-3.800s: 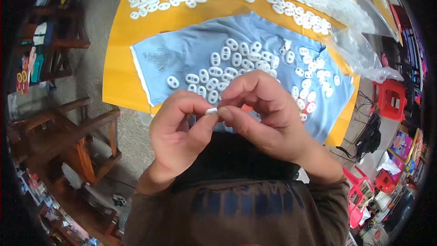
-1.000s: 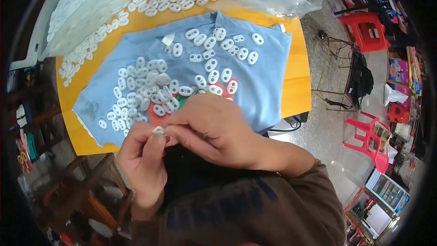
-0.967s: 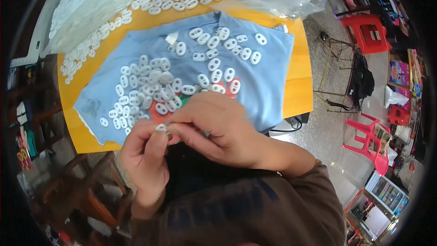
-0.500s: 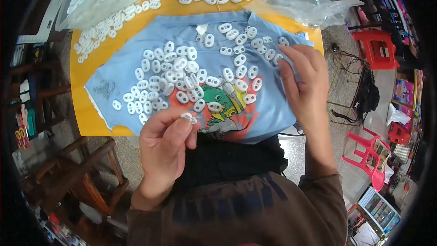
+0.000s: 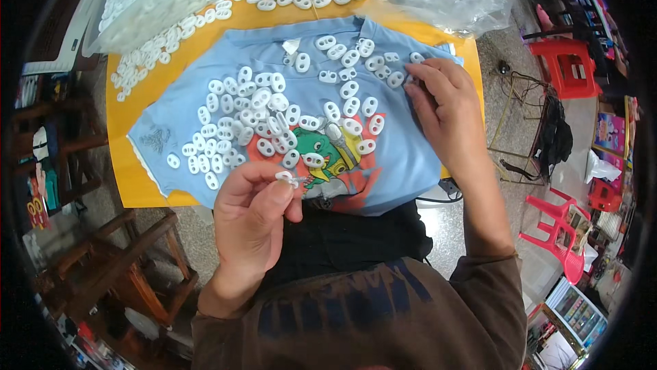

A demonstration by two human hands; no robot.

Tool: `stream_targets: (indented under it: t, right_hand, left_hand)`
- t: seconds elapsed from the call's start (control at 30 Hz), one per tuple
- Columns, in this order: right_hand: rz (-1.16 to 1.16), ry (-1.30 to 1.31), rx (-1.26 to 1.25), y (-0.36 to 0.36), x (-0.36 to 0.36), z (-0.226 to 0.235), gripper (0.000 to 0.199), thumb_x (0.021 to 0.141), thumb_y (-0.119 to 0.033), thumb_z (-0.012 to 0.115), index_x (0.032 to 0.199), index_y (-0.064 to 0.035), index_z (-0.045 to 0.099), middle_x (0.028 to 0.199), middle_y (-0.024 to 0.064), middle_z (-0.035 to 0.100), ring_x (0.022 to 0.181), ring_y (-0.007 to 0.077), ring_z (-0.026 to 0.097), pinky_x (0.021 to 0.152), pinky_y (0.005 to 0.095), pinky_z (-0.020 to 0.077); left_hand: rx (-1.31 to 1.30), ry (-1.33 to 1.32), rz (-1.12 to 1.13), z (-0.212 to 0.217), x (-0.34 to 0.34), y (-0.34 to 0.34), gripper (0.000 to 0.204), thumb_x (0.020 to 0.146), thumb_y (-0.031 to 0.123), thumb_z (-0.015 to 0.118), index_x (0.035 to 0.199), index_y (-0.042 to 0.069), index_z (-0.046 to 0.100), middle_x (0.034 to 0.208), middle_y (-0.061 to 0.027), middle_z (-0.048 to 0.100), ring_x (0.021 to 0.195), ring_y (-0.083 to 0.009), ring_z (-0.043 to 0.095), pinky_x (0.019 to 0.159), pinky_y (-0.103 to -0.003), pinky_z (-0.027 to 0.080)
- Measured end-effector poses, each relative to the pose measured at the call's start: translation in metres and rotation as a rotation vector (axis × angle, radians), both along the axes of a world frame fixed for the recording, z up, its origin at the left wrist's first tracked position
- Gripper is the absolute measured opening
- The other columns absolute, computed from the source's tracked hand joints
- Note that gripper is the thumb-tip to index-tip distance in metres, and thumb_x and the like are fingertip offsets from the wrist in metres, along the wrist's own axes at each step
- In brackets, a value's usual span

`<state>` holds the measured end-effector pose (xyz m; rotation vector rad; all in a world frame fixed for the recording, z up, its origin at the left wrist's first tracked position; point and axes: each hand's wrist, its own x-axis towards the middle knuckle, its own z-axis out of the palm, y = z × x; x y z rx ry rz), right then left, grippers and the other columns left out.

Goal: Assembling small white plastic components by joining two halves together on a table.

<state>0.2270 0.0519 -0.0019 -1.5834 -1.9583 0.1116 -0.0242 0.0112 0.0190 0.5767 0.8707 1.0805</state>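
My left hand (image 5: 252,209) is closed in a pinch, holding a small white oval two-hole plastic piece (image 5: 285,176) above the shirt's near edge. A thin, pale bit sticks out beside that piece. At the far right of the light blue shirt (image 5: 410,158), my right hand (image 5: 448,100) has its thumb and index finger around another white oval piece (image 5: 409,81), partly covered by the fingertips. Many loose two-hole pieces (image 5: 261,98) lie heaped on the shirt's middle left. Other pieces (image 5: 349,89) are spread out nearer my right hand.
The shirt covers much of a yellow tabletop (image 5: 123,178). Clear bins (image 5: 164,18) filled with white pieces stand at the back, with more pieces along them. A crumpled plastic bag (image 5: 445,1) lies at back right. Wooden furniture (image 5: 130,267) and red stools (image 5: 564,69) stand around.
The whole view has shifted slightly, moving the tabletop things left. My right thumb and index finger remain at the piece by the shirt's right edge. My left hand keeps its pinch, turned slightly.
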Motion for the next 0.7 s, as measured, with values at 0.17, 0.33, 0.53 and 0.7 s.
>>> stream_targets:
  t: [0.17, 0.33, 0.53, 0.7]
  right_hand:
    - [-0.05, 0.071, -0.07, -0.005, -0.004, 0.003, 0.016, 0.068, -0.002, 0.065, 0.083, -0.0027, 0.059, 0.081, 0.0136, 0.056, 0.078, 0.0314, 0.055, 0.069, 0.0382, 0.0442]
    - [-0.053, 0.067, -0.105, -0.015, -0.002, 0.004, 0.017, 0.069, -0.002, 0.064, 0.084, -0.0035, 0.058, 0.079, 0.0132, 0.055, 0.077, 0.0321, 0.054, 0.068, 0.0379, 0.0438]
    - [-0.03, 0.525, -0.325, -0.03, -0.012, 0.015, 0.012, 0.078, -0.004, 0.06, 0.09, -0.0026, 0.056, 0.082, 0.0068, 0.058, 0.074, 0.0195, 0.057, 0.066, 0.0295, 0.0447]
    - [0.128, 1.587, -0.644, -0.039, -0.036, 0.031, 0.017, 0.086, -0.01, 0.057, 0.1, -0.0021, 0.053, 0.089, 0.0032, 0.059, 0.076, 0.0097, 0.057, 0.066, 0.0209, 0.0454]
  left_hand:
    - [-0.005, 0.007, 0.004, -0.001, -0.001, 0.0, 0.014, 0.081, 0.007, 0.061, 0.092, 0.001, 0.055, 0.078, -0.0085, 0.059, 0.06, -0.0125, 0.052, 0.053, -0.022, 0.042]
    - [-0.004, -0.013, 0.017, 0.0, 0.001, 0.001, 0.014, 0.08, 0.006, 0.061, 0.091, 0.002, 0.054, 0.076, -0.0085, 0.059, 0.058, -0.0124, 0.052, 0.052, -0.022, 0.042]
    - [-0.011, -0.014, -0.059, 0.002, 0.007, 0.002, 0.013, 0.078, 0.001, 0.058, 0.09, 0.002, 0.053, 0.078, -0.0096, 0.059, 0.056, -0.0128, 0.052, 0.052, -0.023, 0.043]
    - [0.057, -0.042, -0.105, 0.004, 0.013, 0.003, 0.012, 0.078, -0.002, 0.056, 0.089, 0.003, 0.053, 0.079, -0.0093, 0.058, 0.058, -0.0117, 0.052, 0.053, -0.023, 0.044]
